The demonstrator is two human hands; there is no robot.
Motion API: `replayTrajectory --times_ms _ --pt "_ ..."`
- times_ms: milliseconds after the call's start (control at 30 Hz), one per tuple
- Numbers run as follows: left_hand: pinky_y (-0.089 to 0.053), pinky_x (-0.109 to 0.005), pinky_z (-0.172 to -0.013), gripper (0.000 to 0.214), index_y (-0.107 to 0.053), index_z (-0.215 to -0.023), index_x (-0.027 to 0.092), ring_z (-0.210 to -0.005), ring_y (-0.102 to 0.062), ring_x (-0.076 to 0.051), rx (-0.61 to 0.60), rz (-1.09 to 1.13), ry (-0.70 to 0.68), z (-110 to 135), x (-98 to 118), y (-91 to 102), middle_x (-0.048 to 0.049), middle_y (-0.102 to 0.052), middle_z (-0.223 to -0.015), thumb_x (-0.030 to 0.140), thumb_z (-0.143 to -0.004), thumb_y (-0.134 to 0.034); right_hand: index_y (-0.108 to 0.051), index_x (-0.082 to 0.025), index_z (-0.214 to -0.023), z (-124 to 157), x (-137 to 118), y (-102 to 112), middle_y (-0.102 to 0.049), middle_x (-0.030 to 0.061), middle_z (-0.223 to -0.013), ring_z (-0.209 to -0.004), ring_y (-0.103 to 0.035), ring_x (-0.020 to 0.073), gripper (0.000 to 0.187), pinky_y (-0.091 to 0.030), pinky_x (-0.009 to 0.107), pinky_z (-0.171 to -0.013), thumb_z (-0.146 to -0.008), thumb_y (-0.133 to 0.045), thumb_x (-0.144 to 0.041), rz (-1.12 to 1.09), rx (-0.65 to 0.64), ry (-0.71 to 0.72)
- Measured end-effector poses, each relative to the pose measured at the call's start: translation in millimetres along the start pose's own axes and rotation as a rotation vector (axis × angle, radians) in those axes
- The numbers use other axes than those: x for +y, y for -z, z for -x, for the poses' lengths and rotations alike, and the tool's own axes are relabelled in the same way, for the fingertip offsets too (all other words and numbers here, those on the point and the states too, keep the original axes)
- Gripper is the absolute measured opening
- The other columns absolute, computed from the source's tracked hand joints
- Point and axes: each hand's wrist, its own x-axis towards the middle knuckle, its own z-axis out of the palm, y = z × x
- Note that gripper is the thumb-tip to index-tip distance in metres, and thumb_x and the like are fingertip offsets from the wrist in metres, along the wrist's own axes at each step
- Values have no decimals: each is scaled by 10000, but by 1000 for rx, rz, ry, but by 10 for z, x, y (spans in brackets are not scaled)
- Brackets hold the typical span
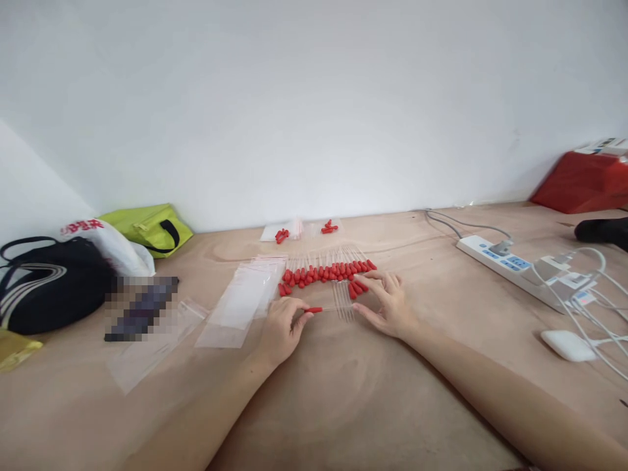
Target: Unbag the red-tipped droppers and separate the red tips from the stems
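Observation:
My left hand [283,327] pinches the red rubber bulb of a dropper [313,310] between thumb and fingers. Its clear tube points right, toward the thumb of my right hand [390,304]. That hand has thumb and index finger apart, the index beside a few loose red bulbs [357,288]. Between the hands lie several bare clear tubes [341,297], side by side. Behind them runs a row of droppers with red bulbs [324,272], tubes pointing to the wall. More red bulbs [284,289] lie near the row's left end.
Clear zip bags [228,314] are stacked left of the row, another bag [152,343] farther left. Two small bags hold red bulbs [281,235] by the wall. A power strip [515,268] and white cables are right; black [59,281] and green [152,226] bags left.

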Motion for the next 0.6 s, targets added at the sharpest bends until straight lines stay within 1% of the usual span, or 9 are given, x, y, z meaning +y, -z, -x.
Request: replayTrajectory --times_ms 33,100,200,267,400,500,600 --pt "-442 -322 -701 156 -529 -822 195 -776 -572 -174 -8 -7 -16 5 16 -17 -30 -623 -793 322 -850 -443 -539 -220 -1128 -1 -21 -3 -569 87 -1027 -972 -501 215 443 -307 396 -861 -754 -559 -456 -4 -30 51" --pt "-434 -325 -698 162 -529 -796 193 -768 -576 -174 13 -21 -43 -15 18 -49 -27 -635 -788 320 -853 -444 -563 -244 -1089 1 -69 -27 -597 59 -996 -972 -501 209 398 -253 428 -919 -755 -564 -460 -15 -71 139" --pt "-421 -321 -712 161 -530 -774 196 -764 -586 -163 45 -26 -89 -54 -7 -76 -19 -648 -794 313 -852 -451 -603 -267 -1006 5 -134 -99 -639 14 -864 -931 -515 184 268 -185 441 -962 -786 -555 -412 -16 -60 205" --pt "-414 -317 -717 157 -531 -765 199 -755 -592 -155 47 -13 -116 -60 -17 -80 -15 -655 -792 309 -851 -459 -616 -271 -977 6 -160 -149 -644 0 -802 -892 -521 166 211 -174 432 -966 -809 -539 -372 2 -43 214" --pt "-410 -320 -719 165 -530 -733 203 -739 -599 -150 55 29 -128 -50 -8 -65 -14 -664 -788 304 -848 -468 -611 -279 -1000 3 -170 -196 -636 -5 -796 -829 -511 141 205 -179 417 -959 -829 -514 -336 53 -49 199" --pt "-417 -325 -728 171 -535 -729 206 -740 -595 -151 7 57 -119 -59 23 -40 -19 -665 -797 309 -845 -464 -623 -284 -949 0 -168 -194 -629 -21 -744 -804 -502 132 169 -166 411 -962 -839 -497 -310 40 -76 202" --pt "-416 -330 -755 132 -552 -771 203 -794 -581 -161 -41 46 -123 -83 62 -28 -29 -662 -836 290 -834 -475 -630 -251 -864 -4 -183 -183 -617 -21 -701 -790 -491 133 162 -164 410 -958 -847 -472 -282 24 -112 204"
